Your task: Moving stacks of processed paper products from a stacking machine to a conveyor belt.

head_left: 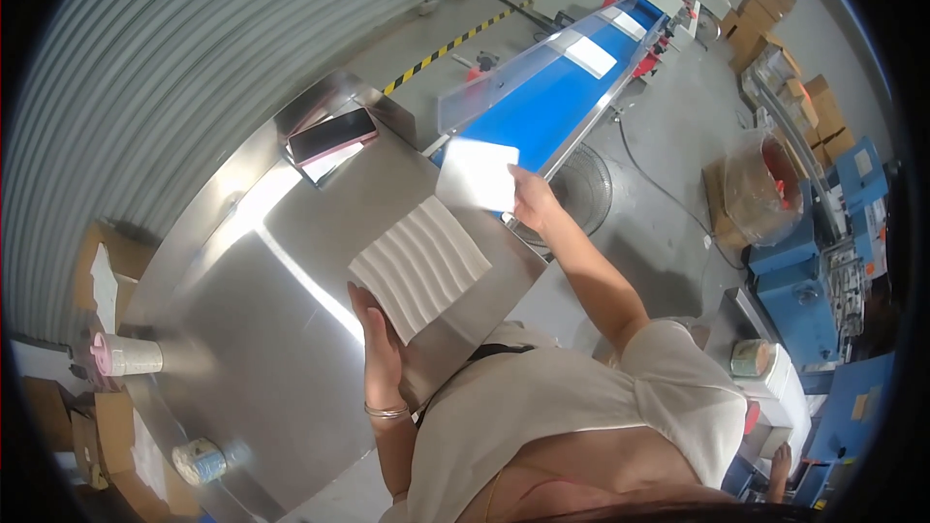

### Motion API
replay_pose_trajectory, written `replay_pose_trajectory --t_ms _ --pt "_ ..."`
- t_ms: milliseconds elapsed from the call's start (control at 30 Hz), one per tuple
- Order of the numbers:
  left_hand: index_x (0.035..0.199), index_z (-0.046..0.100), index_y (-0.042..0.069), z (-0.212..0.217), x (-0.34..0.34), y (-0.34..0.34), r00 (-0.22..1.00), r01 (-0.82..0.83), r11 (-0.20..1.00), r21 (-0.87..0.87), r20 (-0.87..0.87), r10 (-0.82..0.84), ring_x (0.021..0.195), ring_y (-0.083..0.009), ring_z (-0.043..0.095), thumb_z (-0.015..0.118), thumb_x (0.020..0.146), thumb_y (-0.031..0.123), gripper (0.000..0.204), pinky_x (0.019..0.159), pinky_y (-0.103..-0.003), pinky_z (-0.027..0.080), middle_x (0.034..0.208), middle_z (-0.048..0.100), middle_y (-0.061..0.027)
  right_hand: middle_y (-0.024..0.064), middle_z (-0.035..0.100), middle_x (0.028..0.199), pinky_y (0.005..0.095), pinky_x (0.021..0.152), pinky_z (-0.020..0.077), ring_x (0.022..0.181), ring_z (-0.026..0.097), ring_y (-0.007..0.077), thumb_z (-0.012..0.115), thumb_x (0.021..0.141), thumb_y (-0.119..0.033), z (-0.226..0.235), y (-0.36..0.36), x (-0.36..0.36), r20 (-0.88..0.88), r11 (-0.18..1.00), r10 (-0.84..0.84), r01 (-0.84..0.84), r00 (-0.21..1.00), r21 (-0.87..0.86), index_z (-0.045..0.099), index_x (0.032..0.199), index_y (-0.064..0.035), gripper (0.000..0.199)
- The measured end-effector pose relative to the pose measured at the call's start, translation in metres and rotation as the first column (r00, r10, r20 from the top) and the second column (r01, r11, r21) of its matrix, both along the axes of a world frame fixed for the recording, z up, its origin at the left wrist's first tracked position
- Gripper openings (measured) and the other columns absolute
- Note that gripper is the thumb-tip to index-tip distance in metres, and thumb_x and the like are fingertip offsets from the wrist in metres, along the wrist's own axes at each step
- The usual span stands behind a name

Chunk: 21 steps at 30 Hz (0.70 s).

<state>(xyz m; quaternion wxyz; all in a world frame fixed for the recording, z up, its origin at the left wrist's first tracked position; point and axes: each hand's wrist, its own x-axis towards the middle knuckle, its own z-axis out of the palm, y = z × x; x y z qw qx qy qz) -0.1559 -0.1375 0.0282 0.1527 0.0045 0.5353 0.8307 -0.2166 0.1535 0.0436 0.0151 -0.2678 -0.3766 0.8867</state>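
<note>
A phone [332,138] with a dark screen and pink edge is lying near the far corner of the steel table [262,368], while a pale cup [134,355] with a pink lid is resting by the table's left edge. A grey corrugated shutter [194,87] is filling the upper left, with opened boxes [116,257] standing near its foot, and yellow-and-black striped tape [455,47] is running across the grey floor [678,136]. Brown cartons [758,15] are standing at the upper right, a clear plastic bag [758,169] is bulging below them, and blue machinery [794,310] is occupying the right side.
</note>
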Motion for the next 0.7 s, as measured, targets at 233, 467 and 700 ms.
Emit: replay_pose_trajectory --t_ms 233,467,700 --pt "0.135 0.004 0.009 0.008 -0.001 0.024 0.992 0.123 0.992 0.012 -0.03 -0.122 0.126 -0.0192 0.015 0.036 0.089 0.035 0.062 0.103 -0.033 0.014 0.137 0.015 -0.0069 0.0133 0.057 0.087 0.0275 0.071 0.0437 0.078 0.055 0.0193 0.044 0.086 -0.033 0.072 -0.075 0.028 0.439 0.074 0.525 -0.554 0.729 0.829 0.047 0.109 0.0035 0.044" --pt "0.134 -0.001 0.003 -0.003 -0.006 0.026 0.986 0.12 0.988 -0.098 -0.108 -0.131 0.129 -0.023 0.005 0.038 0.086 0.044 0.074 0.104 -0.034 0.006 0.14 0.005 -0.0114 0.0097 0.057 0.094 0.028 0.078 0.0399 0.089 0.051 0.0179 0.049 0.083 -0.018 0.042 -0.058 0.023 0.225 0.58 0.455 -0.479 0.861 0.659 0.048 0.11 0.0017 0.034" --pt "0.134 0.001 0.007 -0.001 -0.003 0.024 0.991 0.128 0.991 0.04 -0.039 -0.127 0.128 -0.0212 0.01 0.039 0.087 0.04 0.069 0.103 -0.034 0.01 0.139 0.01 -0.008 0.0135 0.052 0.106 0.0335 0.074 0.0476 0.085 0.056 0.0228 0.043 0.086 -0.022 -0.001 -0.003 0.003 0.035 0.976 0.117 -0.121 0.993 0.179 0.04 0.115 0.0033 0.038"
